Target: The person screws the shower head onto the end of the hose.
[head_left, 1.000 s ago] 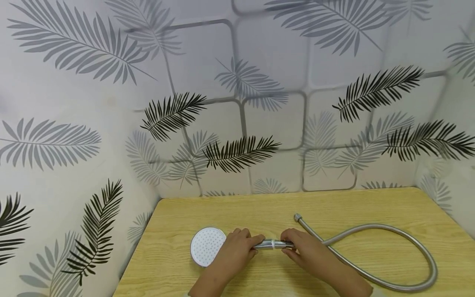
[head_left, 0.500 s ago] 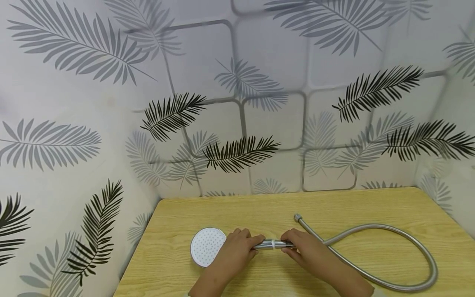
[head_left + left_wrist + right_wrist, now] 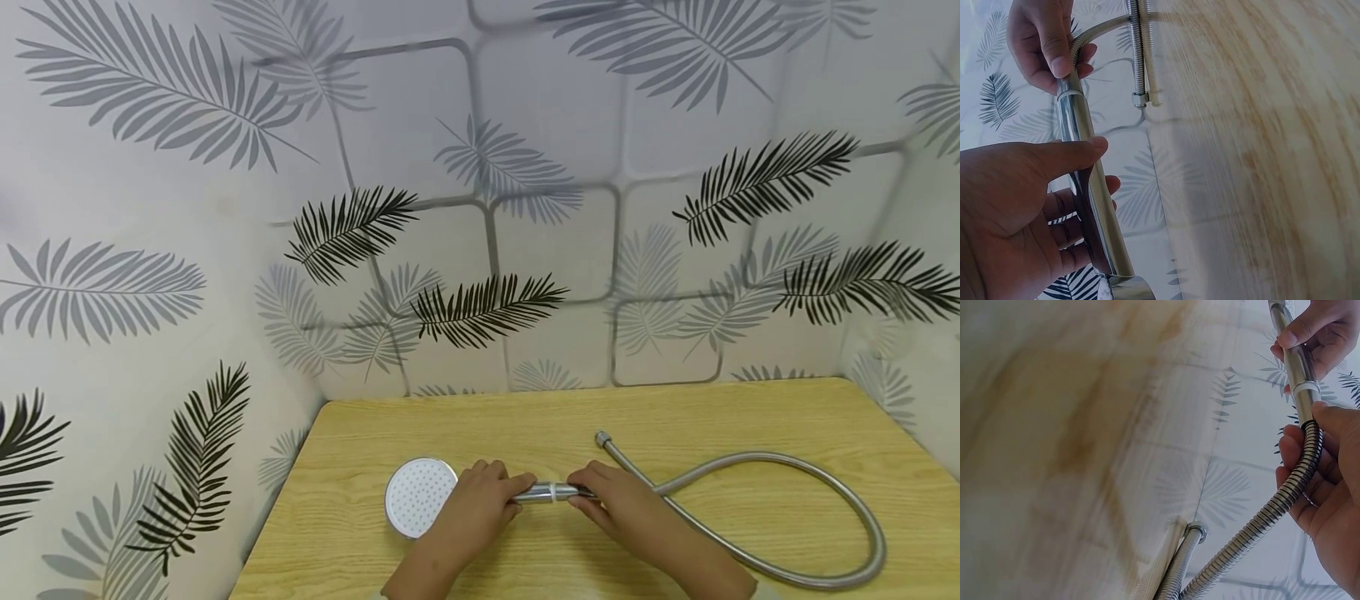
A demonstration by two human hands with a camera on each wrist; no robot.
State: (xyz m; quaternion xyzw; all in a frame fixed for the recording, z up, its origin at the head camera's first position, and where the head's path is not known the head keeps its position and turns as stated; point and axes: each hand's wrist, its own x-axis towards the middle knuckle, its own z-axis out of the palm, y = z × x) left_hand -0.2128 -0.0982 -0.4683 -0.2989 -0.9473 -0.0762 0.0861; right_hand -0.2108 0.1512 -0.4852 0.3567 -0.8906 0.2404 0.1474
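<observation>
A chrome shower head with a round white dotted face lies to the left. Its handle is gripped by the left hand, thumb and fingers around the chrome in the left wrist view. At the handle's end, past a pale ring, the right hand pinches the connector of a ribbed metal hose. Handle and hose connector meet end to end; whether they are threaded together I cannot tell.
The hose loops across the right side of the wooden table, crossing itself. Its other end, a metal nut, lies behind the right hand. A leaf-patterned wall stands behind the table.
The right hand's fingers have shifted slightly at the connector, covering a little more of it. The left hand and shower head look the same.
</observation>
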